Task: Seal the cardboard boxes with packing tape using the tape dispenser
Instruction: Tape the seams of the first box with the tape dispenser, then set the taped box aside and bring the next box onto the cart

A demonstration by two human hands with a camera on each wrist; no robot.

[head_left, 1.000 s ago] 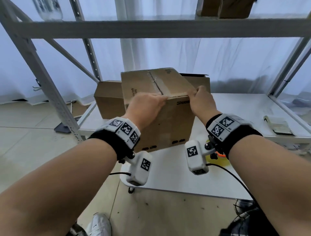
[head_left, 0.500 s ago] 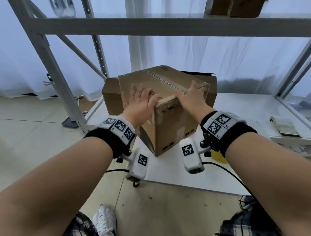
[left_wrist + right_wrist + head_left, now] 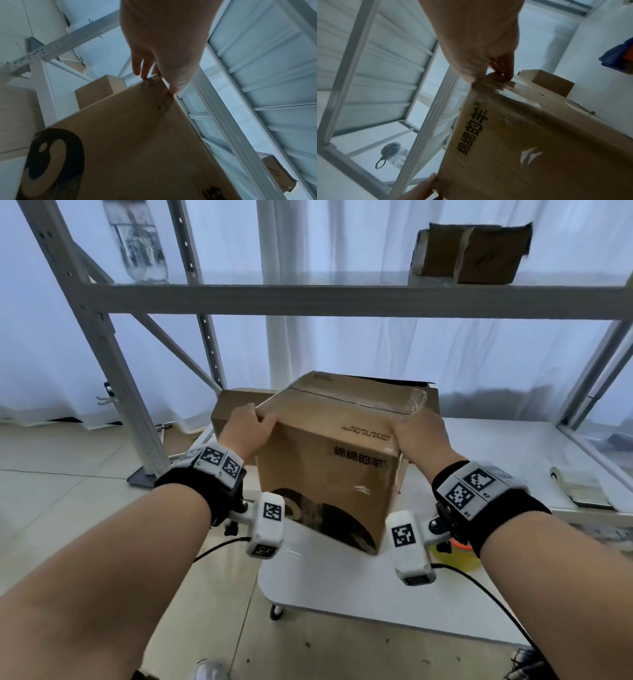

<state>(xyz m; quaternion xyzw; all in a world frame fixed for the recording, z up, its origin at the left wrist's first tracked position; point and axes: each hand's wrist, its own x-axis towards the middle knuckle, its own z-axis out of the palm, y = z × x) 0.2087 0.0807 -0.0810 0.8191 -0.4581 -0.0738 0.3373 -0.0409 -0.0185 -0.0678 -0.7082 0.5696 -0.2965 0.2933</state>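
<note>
A brown cardboard box [image 3: 325,460] stands in the middle, its printed side with black lettering facing me. Clear tape runs along the seam on its top. My left hand [image 3: 245,428] grips the top left corner, fingers curled over the edge. My right hand [image 3: 416,433] grips the top right corner, where the tape end wrinkles. The wrist views show the same box [image 3: 137,135] [image 3: 539,142] from below, with the left hand's fingers [image 3: 145,67] and the right hand's fingers [image 3: 501,70] on its upper edge. A yellow and orange object [image 3: 459,553] lies mostly hidden behind my right wrist.
The box is over a white table [image 3: 342,594] inside a metal rack with a beam [image 3: 342,302] overhead. Two more boxes [image 3: 236,402] [image 3: 433,398] sit right behind it. A taped box [image 3: 472,254] and a bottle [image 3: 140,241] are on the upper shelf. A notebook [image 3: 579,487] lies at the right.
The box has been turned round, so its printed side now faces me. Both hands have shifted from its near top edge out to its two top corners.
</note>
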